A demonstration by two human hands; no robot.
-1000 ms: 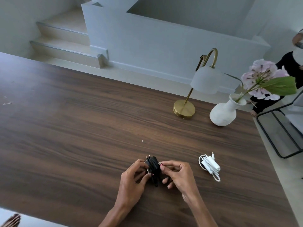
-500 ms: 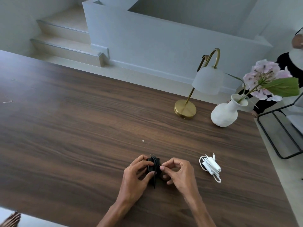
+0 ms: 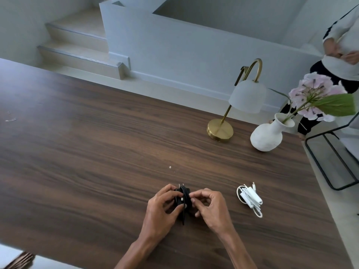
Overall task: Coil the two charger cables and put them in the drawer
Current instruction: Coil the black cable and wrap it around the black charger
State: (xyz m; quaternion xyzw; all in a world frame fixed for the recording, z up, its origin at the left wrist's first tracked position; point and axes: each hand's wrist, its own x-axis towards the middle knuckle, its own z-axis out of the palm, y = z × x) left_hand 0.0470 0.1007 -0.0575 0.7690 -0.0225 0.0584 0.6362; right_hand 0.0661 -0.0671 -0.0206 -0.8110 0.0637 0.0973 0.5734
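A black charger (image 3: 183,199) with its cable wound around the plug body sits between my two hands near the front of the dark wooden table (image 3: 87,152). My left hand (image 3: 162,210) grips it from the left, thumb and fingers around the body. From the right, my right hand (image 3: 209,206) pinches the wound cable with fingertips. The plug's prongs point away from me. A white charger (image 3: 250,199) with its cable coiled lies flat on the table to the right, apart from my hands. No drawer is in view.
A brass lamp (image 3: 220,131) with a white shade and a white vase (image 3: 267,135) holding a pink flower stand at the back right. A black metal frame (image 3: 330,166) sits off the right edge. Another person (image 3: 342,55) stands at the far right. Steps rise behind the table.
The black charger has turned in my hands and looks more tightly wound; my fingers have closed around it. The white charger has not moved.
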